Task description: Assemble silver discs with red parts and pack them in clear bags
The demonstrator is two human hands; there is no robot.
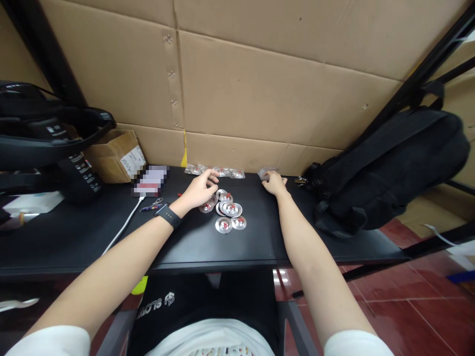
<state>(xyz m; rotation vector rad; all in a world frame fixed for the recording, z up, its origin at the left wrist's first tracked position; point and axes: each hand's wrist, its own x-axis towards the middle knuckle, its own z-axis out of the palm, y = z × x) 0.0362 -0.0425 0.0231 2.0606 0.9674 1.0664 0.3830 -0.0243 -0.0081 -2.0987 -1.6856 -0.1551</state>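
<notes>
My left hand (202, 190) hovers at the left edge of a cluster of round silver metal discs, its thumb and fingers apart and nothing visible in it. Several overlapping discs (230, 209) with red centre parts lie in the middle of the black table (256, 242). Two more discs (223, 225) are nearer the front edge. Behind them, discs in clear plastic bags (237, 173) form a row along the cardboard wall. My right hand (275, 183) is at the back of the table, fingers curled down onto a clear plastic bag (264, 173); its fingertips are partly hidden.
On the left are a phone (150, 180) with a white cable (124, 226), a keyring (152, 205), an open cardboard box (115, 155) and black gear. A black backpack (393, 168) leans at the right. Cardboard (260, 89) walls off the back.
</notes>
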